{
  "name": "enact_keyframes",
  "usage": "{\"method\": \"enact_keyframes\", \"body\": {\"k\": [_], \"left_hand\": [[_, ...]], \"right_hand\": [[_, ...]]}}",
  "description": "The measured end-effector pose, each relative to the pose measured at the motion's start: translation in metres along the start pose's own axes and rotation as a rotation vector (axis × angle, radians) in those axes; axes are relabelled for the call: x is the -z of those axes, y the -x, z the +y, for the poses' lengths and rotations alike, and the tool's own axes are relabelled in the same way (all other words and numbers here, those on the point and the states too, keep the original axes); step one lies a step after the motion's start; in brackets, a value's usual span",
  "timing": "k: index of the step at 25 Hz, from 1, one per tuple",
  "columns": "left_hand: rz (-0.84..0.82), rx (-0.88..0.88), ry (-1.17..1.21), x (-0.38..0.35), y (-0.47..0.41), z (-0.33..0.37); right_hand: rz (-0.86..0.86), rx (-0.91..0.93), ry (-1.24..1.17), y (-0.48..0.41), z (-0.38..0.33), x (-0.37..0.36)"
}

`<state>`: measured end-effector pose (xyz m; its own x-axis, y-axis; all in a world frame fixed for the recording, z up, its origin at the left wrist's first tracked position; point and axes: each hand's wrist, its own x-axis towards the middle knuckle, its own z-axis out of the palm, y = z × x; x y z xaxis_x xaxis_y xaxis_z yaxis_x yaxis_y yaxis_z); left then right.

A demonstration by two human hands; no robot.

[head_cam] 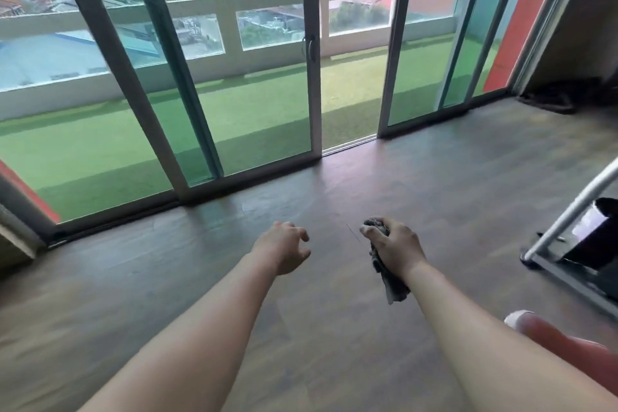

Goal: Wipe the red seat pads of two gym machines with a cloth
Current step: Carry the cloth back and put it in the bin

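— Grey cloth (384, 264), where is it?
— Bunched in the right hand (398, 249), fingers (376, 234) curled tight around it, one end hanging below the wrist.
— And the left hand (284, 249)?
— Empty, fingers loosely spread, hovering over the wooden floor (167, 278).
— Any red seat pad (568, 348)?
— One shows at the lower right edge, beside the right forearm.

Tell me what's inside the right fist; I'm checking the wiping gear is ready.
The right hand grips a bunched grey cloth, ends sticking out. Its middle is covered by fingers.
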<state>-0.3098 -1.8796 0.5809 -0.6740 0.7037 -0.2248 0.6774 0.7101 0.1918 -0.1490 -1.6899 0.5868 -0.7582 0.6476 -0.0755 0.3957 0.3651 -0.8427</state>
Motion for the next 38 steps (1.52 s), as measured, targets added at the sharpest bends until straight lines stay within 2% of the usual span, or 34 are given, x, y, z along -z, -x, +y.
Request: {"method": "enact_keyframes", "body": {"k": [10, 15, 20, 26, 34, 38], "left_hand": [[-0.013, -0.229, -0.032, 0.055, -0.349, -0.005], [-0.044, -0.353, -0.077, 0.097, -0.516, 0.028], [-0.038, -0.456, -0.091, 0.114, -0.670, 0.103], [-0.008, -0.516, -0.011, 0.141, -0.846, 0.224], [-0.107, -0.671, -0.069, 0.145, -1.071, 0.372], [-0.157, -0.806, -0.141, 0.152, -1.180, 0.468]], "right_hand": [[0.192, -0.130, -0.066, -0.296, 0.003, 0.014], [0.321, -0.209, -0.147, -0.435, 0.013, 0.045], [0.416, -0.247, -0.237, -0.574, 0.062, 0.099], [0.467, -0.277, -0.251, -0.737, 0.108, 0.213], [0.620, -0.351, -0.282, -0.916, 0.192, 0.338], [0.774, -0.437, -0.296, -0.980, 0.232, 0.404]]}}
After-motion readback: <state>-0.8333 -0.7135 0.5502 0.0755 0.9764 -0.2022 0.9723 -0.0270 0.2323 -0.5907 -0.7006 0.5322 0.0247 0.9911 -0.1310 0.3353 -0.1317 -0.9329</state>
